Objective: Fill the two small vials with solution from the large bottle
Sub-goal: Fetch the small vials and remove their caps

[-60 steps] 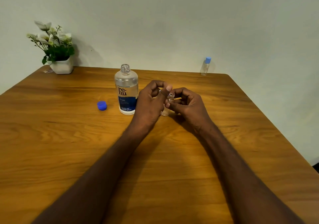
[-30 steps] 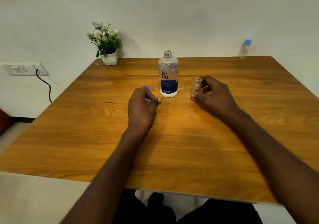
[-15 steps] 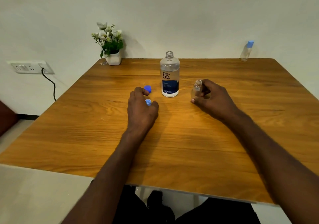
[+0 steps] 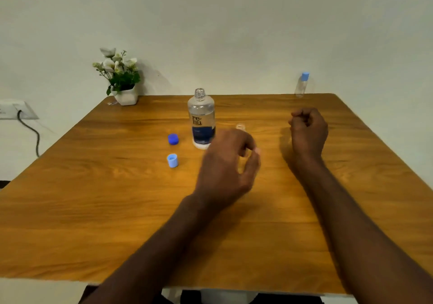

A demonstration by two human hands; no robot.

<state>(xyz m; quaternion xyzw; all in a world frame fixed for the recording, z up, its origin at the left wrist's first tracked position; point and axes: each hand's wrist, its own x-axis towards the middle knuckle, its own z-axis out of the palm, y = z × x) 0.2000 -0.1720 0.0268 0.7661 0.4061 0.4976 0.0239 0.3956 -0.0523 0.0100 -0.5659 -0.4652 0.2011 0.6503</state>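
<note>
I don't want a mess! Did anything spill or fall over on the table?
Nothing stands out. The large bottle stands upright and open, its dark blue cap and a light blue cap lie beside it, and the wooden table looks dry.

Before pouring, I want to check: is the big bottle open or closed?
Open. The big bottle has a bare neck, and a dark blue cap lies beside it.

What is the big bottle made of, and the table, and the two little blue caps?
The large bottle looks like clear plastic: see-through, with a printed label. It could be glass, though. The table looks like wood with a smooth, slightly shiny finish, since grain lines run across it; it may be a veneer. The dark blue cap and light blue cap look like matte moulded plastic.
</note>
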